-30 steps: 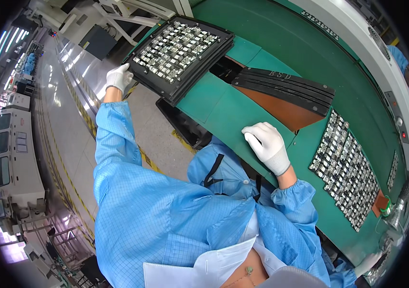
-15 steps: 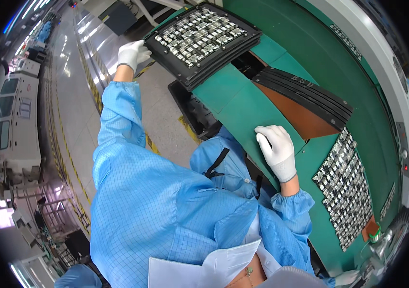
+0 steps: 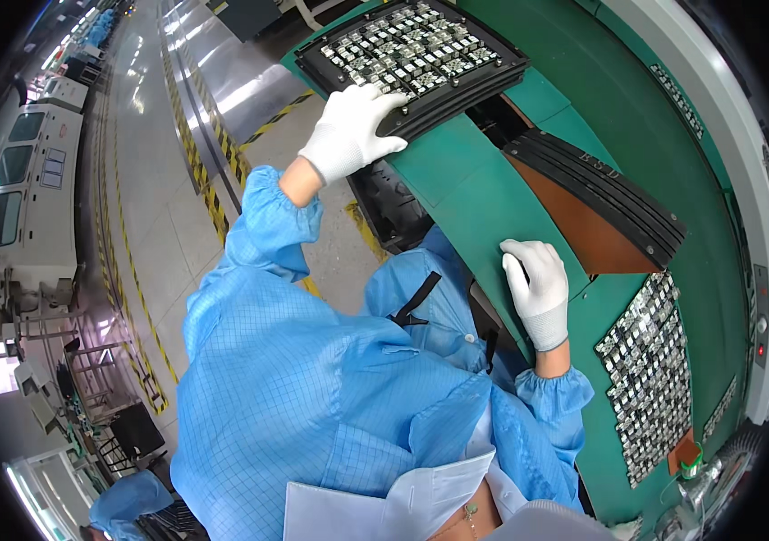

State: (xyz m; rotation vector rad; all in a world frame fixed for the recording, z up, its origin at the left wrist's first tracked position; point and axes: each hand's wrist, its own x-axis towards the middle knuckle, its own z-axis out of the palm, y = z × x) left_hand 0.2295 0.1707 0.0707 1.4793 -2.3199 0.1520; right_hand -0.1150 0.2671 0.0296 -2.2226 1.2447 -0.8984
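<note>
The left hand (image 3: pixel 350 135) spreads its fingers over the near edge of the black tray (image 3: pixel 457 87), far left on the tabletop (image 3: pixel 457 185); I can't tell if they grip. The right hand (image 3: pixel 540 281) rests loose and empty. This looks like tray handling; moving it needs a firm hold.

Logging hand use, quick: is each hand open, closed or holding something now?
Left hand: spread open at the edge of the black tray; grip cannot be told.
Right hand: loosely curled, partly open on the green table; holding nothing visible.
</note>
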